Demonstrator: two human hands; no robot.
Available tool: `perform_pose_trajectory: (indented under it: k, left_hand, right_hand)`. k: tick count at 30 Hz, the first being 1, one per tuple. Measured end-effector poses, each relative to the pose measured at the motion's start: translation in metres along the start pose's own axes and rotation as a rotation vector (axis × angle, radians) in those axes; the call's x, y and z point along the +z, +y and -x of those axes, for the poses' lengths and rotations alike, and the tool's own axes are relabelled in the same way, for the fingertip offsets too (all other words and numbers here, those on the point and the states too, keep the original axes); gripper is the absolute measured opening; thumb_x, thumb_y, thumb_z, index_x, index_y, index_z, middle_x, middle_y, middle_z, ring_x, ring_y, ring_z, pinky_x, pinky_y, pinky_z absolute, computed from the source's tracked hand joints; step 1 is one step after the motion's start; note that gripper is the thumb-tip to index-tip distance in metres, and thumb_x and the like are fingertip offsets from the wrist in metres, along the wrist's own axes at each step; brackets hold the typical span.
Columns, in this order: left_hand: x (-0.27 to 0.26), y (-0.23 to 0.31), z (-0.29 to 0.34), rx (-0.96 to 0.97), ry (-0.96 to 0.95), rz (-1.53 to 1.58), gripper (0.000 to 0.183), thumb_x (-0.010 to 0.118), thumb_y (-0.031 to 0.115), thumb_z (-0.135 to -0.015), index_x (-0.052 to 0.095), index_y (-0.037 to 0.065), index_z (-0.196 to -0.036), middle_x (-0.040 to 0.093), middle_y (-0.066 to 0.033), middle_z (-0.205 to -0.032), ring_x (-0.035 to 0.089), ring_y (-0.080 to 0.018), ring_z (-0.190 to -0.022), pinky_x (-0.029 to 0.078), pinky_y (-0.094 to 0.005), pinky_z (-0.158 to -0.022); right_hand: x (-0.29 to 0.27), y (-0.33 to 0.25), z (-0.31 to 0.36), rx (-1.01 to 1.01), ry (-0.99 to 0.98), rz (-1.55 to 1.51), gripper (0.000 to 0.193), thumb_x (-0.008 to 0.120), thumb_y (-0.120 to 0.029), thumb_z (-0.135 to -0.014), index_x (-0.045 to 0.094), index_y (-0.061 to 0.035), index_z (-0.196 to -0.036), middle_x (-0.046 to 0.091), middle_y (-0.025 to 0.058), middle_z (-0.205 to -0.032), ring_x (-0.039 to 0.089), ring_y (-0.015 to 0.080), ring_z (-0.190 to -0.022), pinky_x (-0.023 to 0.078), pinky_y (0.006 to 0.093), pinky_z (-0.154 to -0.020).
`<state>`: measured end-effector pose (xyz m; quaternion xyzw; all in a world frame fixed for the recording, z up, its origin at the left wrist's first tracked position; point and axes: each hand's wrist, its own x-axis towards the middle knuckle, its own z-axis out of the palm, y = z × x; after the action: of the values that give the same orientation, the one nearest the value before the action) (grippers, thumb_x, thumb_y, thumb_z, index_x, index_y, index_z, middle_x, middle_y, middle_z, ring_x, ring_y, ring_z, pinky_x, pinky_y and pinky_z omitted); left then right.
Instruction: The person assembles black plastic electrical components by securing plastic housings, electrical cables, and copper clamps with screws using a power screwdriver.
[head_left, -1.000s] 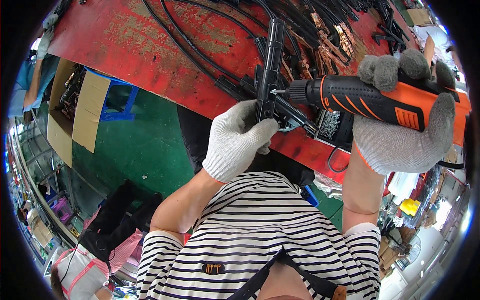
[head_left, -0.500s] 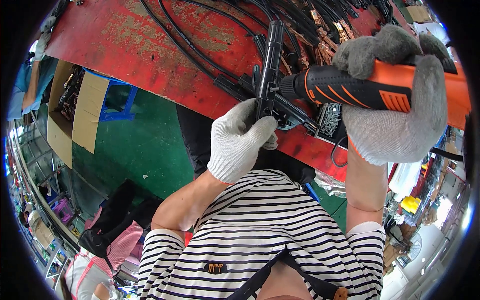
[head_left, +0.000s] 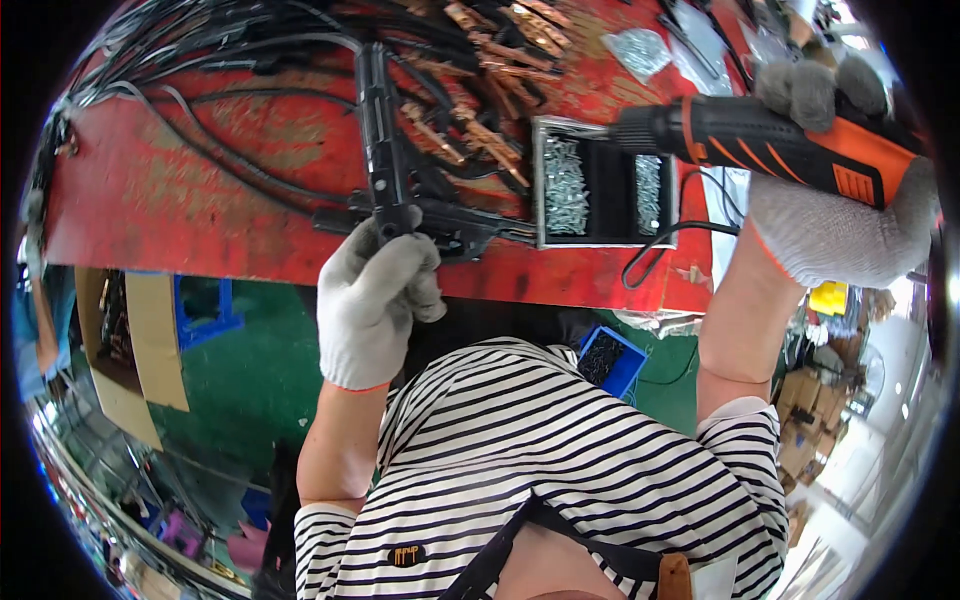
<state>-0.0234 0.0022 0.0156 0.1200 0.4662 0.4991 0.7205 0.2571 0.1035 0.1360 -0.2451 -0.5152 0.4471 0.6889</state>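
Observation:
My left hand [head_left: 375, 285], in a white knit glove, closes round the lower end of a black plastic handle [head_left: 380, 130] that stands nearly upright in the picture. More black plastic parts [head_left: 470, 228] lie just beside those fingers on the red table. My right hand [head_left: 835, 215], gloved in white and grey, grips an orange and black electric screwdriver [head_left: 740, 140]. The screwdriver's tip points left, over the far edge of a screw tray [head_left: 588, 243] with a pale rim. Silver screws [head_left: 565, 190] fill its side compartments; the middle one is dark.
Copper pieces [head_left: 490, 140] are heaped behind the tray, with black cables [head_left: 230, 95] spread across the far left of the red table [head_left: 270, 240]. A looped black cord [head_left: 640, 265] hangs by the tray's right side. Below the table edge are a blue bin [head_left: 625, 368] and a cardboard box [head_left: 155, 345].
The screwdriver has come away from the black handle, and its tip is now over the screw tray. My left hand still holds the handle. The view has swung right, showing more of the tray.

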Motion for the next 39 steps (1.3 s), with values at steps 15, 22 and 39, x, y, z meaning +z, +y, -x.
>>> perform_pose_trajectory:
  k: [15, 22, 39]
  left_hand:
    - [0.031, -0.024, -0.017, 0.15, 0.069, -0.271, 0.029, 0.059, 0.018, -0.104, 0.059, -0.003, -0.123, 0.066, -0.0067, -0.094, 0.059, -0.0091, -0.067, 0.046, -0.0232, -0.052]
    - [0.04, -0.034, -0.022, 0.175, 0.126, -0.275, 0.03, 0.061, 0.019, -0.103, 0.06, -0.002, -0.126, 0.066, -0.0075, -0.096, 0.062, -0.0103, -0.071, 0.048, -0.0238, -0.055]
    - [0.038, -0.034, -0.023, 0.188, 0.144, -0.339, 0.032, 0.062, 0.019, -0.103, 0.059, 0.0, -0.129, 0.063, -0.0038, -0.092, 0.055, -0.0084, -0.068, 0.043, -0.0235, -0.054]
  right_hand:
    - [-0.16, 0.005, 0.076, -0.177, 0.603, 0.496, 0.042, 0.062, -0.024, -0.088, 0.049, -0.0006, -0.121, 0.068, 0.022, -0.091, 0.066, 0.0333, -0.065, 0.059, 0.0526, -0.068]
    - [-0.169, 0.012, 0.078, -0.192, 0.527, 0.412, 0.042, 0.065, -0.027, -0.09, 0.052, -0.0063, -0.124, 0.068, 0.0203, -0.092, 0.067, 0.0319, -0.07, 0.058, 0.0535, -0.069]
    - [-0.158, 0.024, 0.079, -0.153, 0.496, 0.307, 0.037, 0.061, -0.022, -0.093, 0.051, -0.0079, -0.125, 0.067, 0.0209, -0.095, 0.066, 0.0339, -0.073, 0.057, 0.0544, -0.074]
